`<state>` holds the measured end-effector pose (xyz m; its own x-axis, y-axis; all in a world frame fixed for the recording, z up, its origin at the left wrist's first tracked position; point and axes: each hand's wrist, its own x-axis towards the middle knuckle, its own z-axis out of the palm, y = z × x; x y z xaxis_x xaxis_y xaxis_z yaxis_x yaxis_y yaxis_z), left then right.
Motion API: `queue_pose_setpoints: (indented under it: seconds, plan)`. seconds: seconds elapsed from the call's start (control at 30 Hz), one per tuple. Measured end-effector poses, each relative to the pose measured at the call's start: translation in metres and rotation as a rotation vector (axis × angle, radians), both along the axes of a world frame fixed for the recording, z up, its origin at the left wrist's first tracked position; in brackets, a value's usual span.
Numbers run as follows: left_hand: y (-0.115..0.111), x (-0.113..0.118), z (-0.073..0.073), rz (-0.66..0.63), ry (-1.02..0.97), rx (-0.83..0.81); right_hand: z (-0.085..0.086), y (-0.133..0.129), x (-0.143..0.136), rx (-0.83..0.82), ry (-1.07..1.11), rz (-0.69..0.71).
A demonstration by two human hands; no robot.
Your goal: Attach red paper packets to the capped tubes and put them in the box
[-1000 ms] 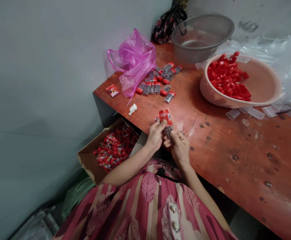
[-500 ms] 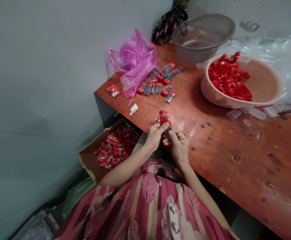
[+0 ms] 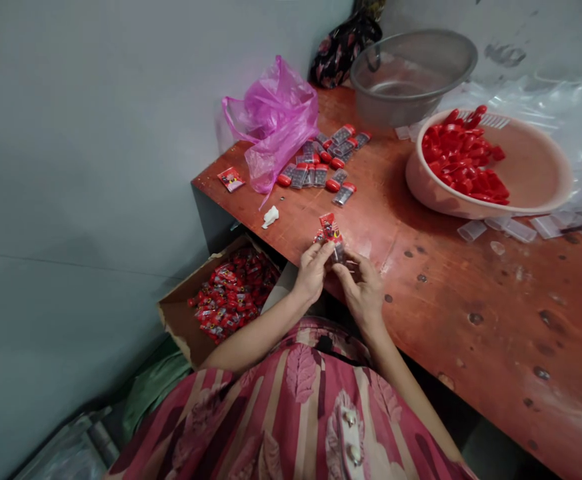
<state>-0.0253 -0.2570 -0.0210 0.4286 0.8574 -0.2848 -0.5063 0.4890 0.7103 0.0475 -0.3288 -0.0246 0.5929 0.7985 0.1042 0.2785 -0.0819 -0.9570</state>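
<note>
Near the table's front edge, my left hand [image 3: 315,272] pinches a red printed wrapper [image 3: 329,227] between thumb and fingers. A small clear container [image 3: 339,253] with dark contents sits at the wrapper's lower end. My right hand [image 3: 365,288] grips this container from below and the right, thumb in front. How far the container reaches into the wrapper cannot be made out. A second bit of red printed wrapping [image 3: 319,236] shows just behind my left fingers. Beyond my hands lie several clear containers with red caps [image 3: 321,175], loosely piled.
A pink plastic bag [image 3: 283,110], a flat red packet [image 3: 231,179] and crumpled white tissue [image 3: 271,217] lie on the table [image 3: 445,280]. At right are a pink basin [image 3: 535,167] of red caps, clear empties [image 3: 521,230] and a grey basin [image 3: 411,100]. A carton [image 3: 181,310] of wrapped pieces stands below left.
The wrapper has turned in my hands and now shows a different printed face. My right fingers have shifted to the container's right side. The view has moved slightly.
</note>
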Motion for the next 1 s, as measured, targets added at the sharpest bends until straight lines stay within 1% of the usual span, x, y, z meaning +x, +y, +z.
queue_pose_setpoints:
  seconds: [0.07,0.13,0.2,0.27,0.37,0.43,0.6,0.7,0.8,0.93,1.0]
  plan:
    - [0.000,0.000,0.002,-0.003,-0.021,-0.007,0.000,0.002,0.000,0.033,0.270,0.016]
    - [-0.001,-0.001,0.003,-0.038,-0.028,-0.003,0.000,0.005,0.001,0.048,0.511,0.020]
    - [-0.001,-0.004,0.003,-0.086,-0.017,0.008,0.000,0.007,0.005,0.053,0.646,0.001]
    - [-0.001,-0.007,0.002,-0.095,0.017,0.033,0.000,0.008,0.008,0.073,0.695,-0.034]
    - [0.001,-0.013,-0.002,-0.023,0.144,0.111,0.002,0.007,0.009,0.076,0.687,-0.056]
    - [0.003,-0.016,-0.005,0.022,0.250,0.174,0.004,0.005,0.008,0.064,0.642,-0.057]
    - [0.009,-0.017,-0.005,0.013,0.444,0.374,0.007,0.004,0.004,0.056,0.510,-0.069]
    - [0.011,-0.015,-0.003,-0.034,0.475,0.453,0.008,0.004,0.003,0.051,0.482,-0.034]
    - [0.011,-0.013,-0.002,-0.086,0.439,0.463,0.006,0.004,0.004,0.041,0.471,-0.011]
    - [0.009,-0.013,-0.001,-0.055,0.480,0.512,0.005,0.004,0.004,0.043,0.474,0.002]
    - [0.009,-0.015,0.000,-0.020,0.550,0.641,0.004,0.004,0.004,0.043,0.477,-0.006]
